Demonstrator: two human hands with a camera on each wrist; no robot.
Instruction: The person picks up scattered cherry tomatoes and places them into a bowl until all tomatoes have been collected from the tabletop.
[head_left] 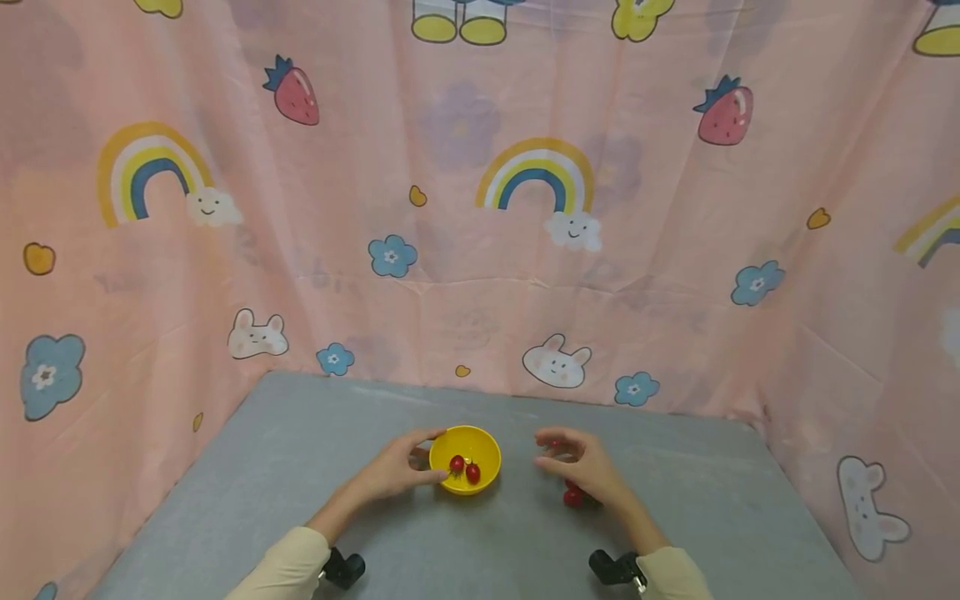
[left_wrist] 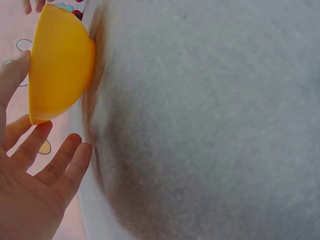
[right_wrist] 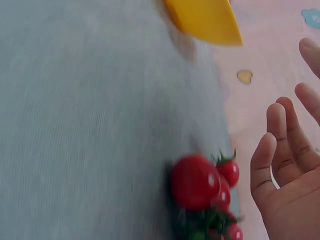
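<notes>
My left hand (head_left: 392,468) holds a yellow bowl (head_left: 489,458) at its left side, thumb on the near rim and fingertips at the far side. Two red cherry tomatoes (head_left: 473,473) lie inside it. To the right, my right hand (head_left: 592,471) hovers with spread, bent fingers over a cluster of cherry tomatoes (right_wrist: 195,181) with green stems. Nothing sits between its fingers in the right wrist view. From the head view, that hand partly covers the cluster, and a bit of red shows between its fingers.
A grey table surface (head_left: 480,558) lies under both hands. Behind and beside it hangs a pink patterned curtain (head_left: 465,308). Black wrist devices (head_left: 343,570) are worn at both sleeves.
</notes>
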